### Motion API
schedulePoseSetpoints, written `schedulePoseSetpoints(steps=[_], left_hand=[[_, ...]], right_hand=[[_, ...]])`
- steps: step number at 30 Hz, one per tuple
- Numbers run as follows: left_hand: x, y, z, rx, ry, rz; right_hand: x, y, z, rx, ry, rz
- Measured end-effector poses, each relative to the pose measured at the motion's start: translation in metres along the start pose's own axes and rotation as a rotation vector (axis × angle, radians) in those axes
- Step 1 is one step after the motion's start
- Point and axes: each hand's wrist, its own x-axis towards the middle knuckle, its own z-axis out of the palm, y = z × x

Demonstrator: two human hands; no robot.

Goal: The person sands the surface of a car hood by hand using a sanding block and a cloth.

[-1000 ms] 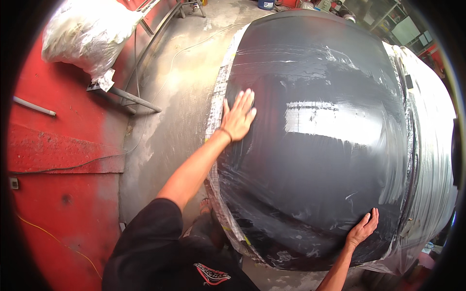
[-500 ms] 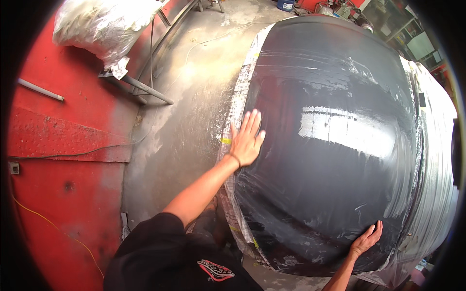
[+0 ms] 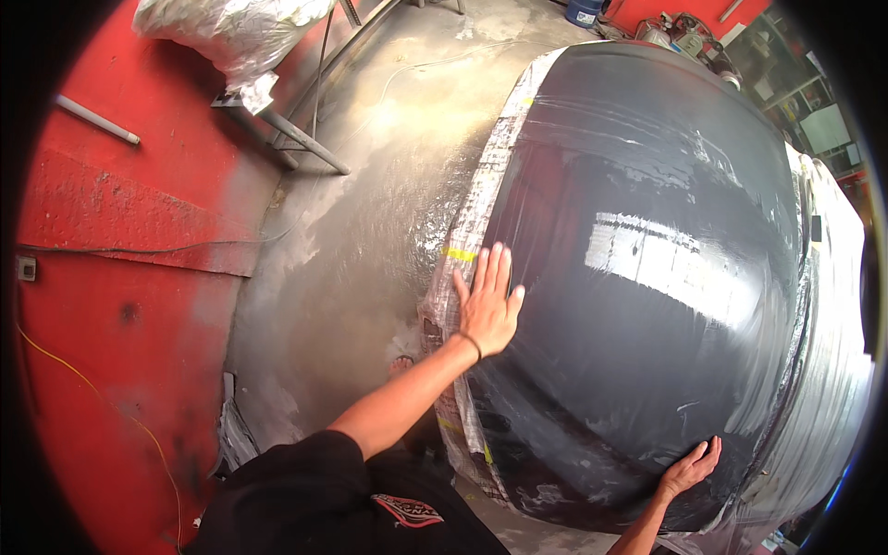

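Observation:
A large dark grey car hood [image 3: 592, 333], wet and shiny, fills the middle and right. On its left edge lies my left hand [image 3: 488, 310], palm down, with its fingers stretched and the thumb apart. Beside that hand runs a strip of masking paper [image 3: 495, 162] with pieces of yellow tape. Near the hood's close right corner my right hand [image 3: 689, 470] rests on the surface, fingers close together and slightly bent. Whether anything thin lies under the right palm is hidden.
Clear plastic sheeting [image 3: 828, 370] covers the car to the right. A red wall [image 3: 139, 342] stands left, with a metal stand [image 3: 310, 148] bearing a plastic-wrapped bundle [image 3: 231, 42]. The concrete floor [image 3: 342, 268] looks wet. A blue bucket [image 3: 585, 11] is at the back.
The view has shifted, so the hood sits lower and farther right. My left hand has slid nearer along the hood's edge. My right hand's fingers are a little more bent.

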Motion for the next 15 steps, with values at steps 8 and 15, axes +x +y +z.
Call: schedulePoseSetpoints(steps=[8,15], left_hand=[[0.175,0.001,-0.036,0.048,0.057,-0.032],[-0.101,-0.015,0.012,-0.009,-0.022,0.043]], right_hand=[[0.004,-0.008,0.013,0.060,0.004,-0.084],[0.002,-0.010,0.001,0.023,0.048,-0.021]])
